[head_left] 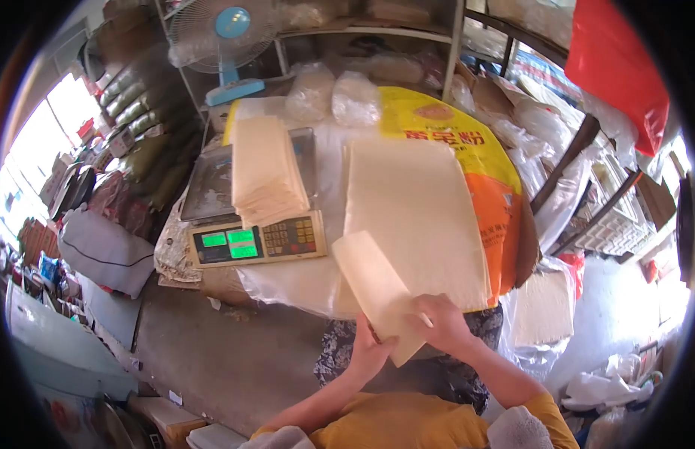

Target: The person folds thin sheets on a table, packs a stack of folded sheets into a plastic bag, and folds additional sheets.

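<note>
A folded cream-coloured sheet (372, 280), long and narrow, is held at its near end by both hands. My left hand (368, 350) grips its lower left edge, thumb on top and the other fingers partly hidden beneath. My right hand (443, 323) closes on its right edge. The folded sheet slants over the near left part of a broad stack of flat cream sheets (411, 202). To the left, a pile of similar folded sheets (264, 168) rests on a digital scale (291, 238), whose green displays are lit.
Two clear plastic bags of pale contents (356, 99) stand behind the stack. A yellow and orange printed sack (497, 168) lies under its right side. A blue-and-white fan (235, 90) stands at the back left. Plastic-wrapped goods (546, 307) sit at the right.
</note>
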A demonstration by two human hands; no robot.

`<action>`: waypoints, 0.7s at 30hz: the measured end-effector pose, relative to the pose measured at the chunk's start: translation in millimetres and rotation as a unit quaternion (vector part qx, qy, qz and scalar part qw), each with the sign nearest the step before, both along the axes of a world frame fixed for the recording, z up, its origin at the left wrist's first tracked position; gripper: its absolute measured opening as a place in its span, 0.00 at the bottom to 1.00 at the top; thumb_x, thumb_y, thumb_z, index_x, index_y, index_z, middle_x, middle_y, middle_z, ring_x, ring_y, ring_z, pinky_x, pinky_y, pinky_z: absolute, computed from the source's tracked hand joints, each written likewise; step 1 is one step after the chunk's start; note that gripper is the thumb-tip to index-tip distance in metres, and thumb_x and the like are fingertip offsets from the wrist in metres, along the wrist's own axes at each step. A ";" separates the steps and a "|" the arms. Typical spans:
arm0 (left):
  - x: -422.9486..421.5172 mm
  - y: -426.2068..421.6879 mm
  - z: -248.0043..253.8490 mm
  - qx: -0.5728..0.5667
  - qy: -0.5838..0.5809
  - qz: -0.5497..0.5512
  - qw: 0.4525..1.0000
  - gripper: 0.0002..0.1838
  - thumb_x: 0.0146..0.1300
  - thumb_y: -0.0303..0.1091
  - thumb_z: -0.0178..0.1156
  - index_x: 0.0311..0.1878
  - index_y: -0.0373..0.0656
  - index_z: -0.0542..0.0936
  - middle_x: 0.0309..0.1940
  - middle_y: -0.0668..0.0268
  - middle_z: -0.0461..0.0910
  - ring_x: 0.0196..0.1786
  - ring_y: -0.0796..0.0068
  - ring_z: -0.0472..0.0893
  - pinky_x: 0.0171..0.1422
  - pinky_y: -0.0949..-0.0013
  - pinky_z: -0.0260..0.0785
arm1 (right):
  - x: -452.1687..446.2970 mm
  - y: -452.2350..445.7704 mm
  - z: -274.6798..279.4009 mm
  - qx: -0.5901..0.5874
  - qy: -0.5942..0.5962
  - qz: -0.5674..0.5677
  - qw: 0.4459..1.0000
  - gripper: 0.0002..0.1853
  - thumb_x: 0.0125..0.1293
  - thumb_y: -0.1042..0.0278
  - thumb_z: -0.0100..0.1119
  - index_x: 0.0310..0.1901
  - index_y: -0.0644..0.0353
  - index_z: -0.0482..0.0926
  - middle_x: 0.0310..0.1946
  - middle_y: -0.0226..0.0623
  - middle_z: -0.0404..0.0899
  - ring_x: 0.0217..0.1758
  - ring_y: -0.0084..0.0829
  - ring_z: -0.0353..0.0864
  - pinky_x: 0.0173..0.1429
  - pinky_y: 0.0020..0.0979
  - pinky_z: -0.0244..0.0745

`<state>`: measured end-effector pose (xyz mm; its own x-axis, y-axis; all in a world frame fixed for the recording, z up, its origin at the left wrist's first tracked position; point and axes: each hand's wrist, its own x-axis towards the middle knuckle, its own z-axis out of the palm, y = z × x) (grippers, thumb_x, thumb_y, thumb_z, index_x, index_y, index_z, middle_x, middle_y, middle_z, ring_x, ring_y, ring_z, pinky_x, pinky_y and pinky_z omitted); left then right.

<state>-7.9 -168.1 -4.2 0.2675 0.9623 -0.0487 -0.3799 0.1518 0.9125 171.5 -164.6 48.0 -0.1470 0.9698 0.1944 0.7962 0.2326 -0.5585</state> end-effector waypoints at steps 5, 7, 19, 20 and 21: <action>-55.4 105.0 97.3 0.150 0.023 0.097 0.984 0.50 0.47 0.15 0.57 0.75 0.41 0.46 0.66 0.60 0.63 0.66 0.68 0.67 0.64 0.67 0.67 | 23.2 13.5 27.6 0.032 0.124 -0.061 0.990 0.13 0.61 0.69 0.61 0.47 0.62 0.79 0.42 0.43 0.81 0.39 0.37 0.80 0.47 0.35 0.75; -90.1 157.0 155.5 0.253 0.086 0.180 0.947 0.47 0.48 0.17 0.56 0.74 0.42 0.50 0.62 0.59 0.68 0.56 0.71 0.76 0.53 0.72 0.74 | 31.0 14.1 33.0 0.001 0.121 -0.083 0.989 0.13 0.61 0.70 0.60 0.47 0.62 0.79 0.41 0.42 0.82 0.39 0.34 0.81 0.47 0.33 0.76; -187.2 294.7 161.3 0.251 0.477 0.318 0.780 0.28 0.46 0.26 0.60 0.56 0.38 0.75 0.47 0.57 0.76 0.50 0.65 0.74 0.57 0.66 0.66 | 30.0 17.6 -10.4 0.014 0.078 -0.032 0.996 0.11 0.61 0.70 0.57 0.45 0.59 0.80 0.42 0.43 0.82 0.45 0.45 0.80 0.50 0.39 0.75; -174.8 278.8 153.8 0.336 0.503 0.446 0.659 0.27 0.48 0.27 0.59 0.57 0.40 0.74 0.54 0.55 0.73 0.60 0.57 0.69 0.65 0.62 0.61 | 23.6 21.2 -9.6 0.011 0.078 -0.021 0.997 0.11 0.61 0.70 0.56 0.45 0.59 0.80 0.42 0.43 0.82 0.46 0.46 0.79 0.51 0.40 0.74; -156.7 246.6 151.9 0.381 0.485 0.436 0.656 0.26 0.51 0.26 0.58 0.57 0.40 0.74 0.55 0.57 0.73 0.62 0.58 0.67 0.66 0.62 0.59 | 15.0 23.4 -12.0 0.018 0.077 -0.001 0.997 0.10 0.61 0.70 0.56 0.43 0.59 0.81 0.40 0.42 0.82 0.45 0.45 0.79 0.51 0.41 0.74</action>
